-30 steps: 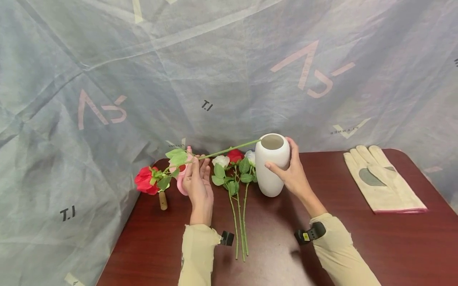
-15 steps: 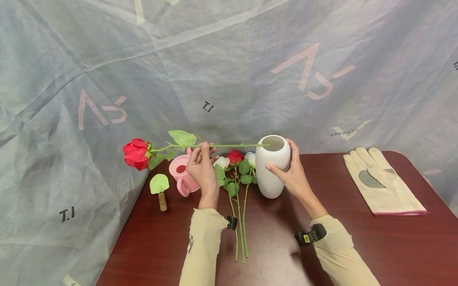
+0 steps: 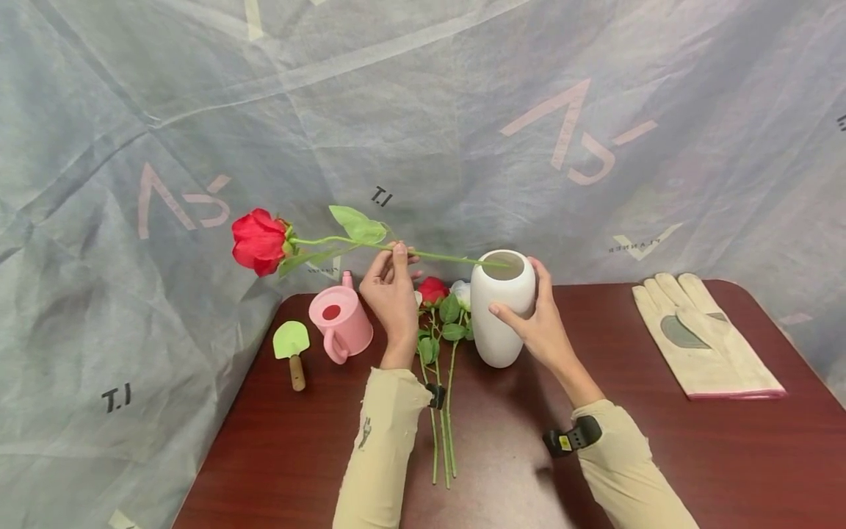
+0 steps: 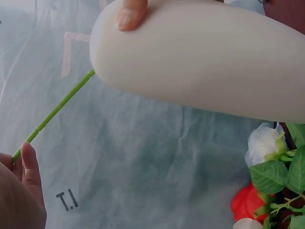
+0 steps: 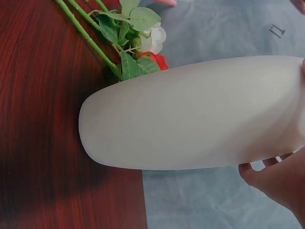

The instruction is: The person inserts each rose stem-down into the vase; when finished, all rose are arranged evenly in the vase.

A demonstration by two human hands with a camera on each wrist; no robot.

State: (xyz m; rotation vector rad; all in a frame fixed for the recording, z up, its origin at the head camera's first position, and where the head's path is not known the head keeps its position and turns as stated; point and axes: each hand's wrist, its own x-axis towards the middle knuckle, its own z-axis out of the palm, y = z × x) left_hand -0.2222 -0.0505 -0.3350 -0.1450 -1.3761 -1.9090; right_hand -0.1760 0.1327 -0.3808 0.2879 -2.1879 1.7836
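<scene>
My left hand (image 3: pixel 391 297) pinches the green stem of a red rose (image 3: pixel 259 242) between thumb and fingers. The bloom points left, and the stem's cut end reaches into the mouth of a white vase (image 3: pixel 504 323). In the left wrist view the stem (image 4: pixel 57 109) slants up from the fingertips to the vase rim. Around the vase's right side my right hand (image 3: pixel 545 323) is wrapped, thumb across the front. The right wrist view shows the vase body (image 5: pixel 190 114), with the fingers near its upper end.
Between the arms lie several roses, one red (image 3: pixel 432 290), with stems (image 3: pixel 444 433) toward me. A pink watering can (image 3: pixel 344 323) and a green trowel (image 3: pixel 291 345) with wooden handle are at left. Cream work gloves (image 3: pixel 707 338) lie on the right of the dark red table (image 3: pixel 661 463).
My left hand has moved up and right, raising the bloom so the stem now slopes down into the vase mouth. The right hand keeps holding the vase in place.
</scene>
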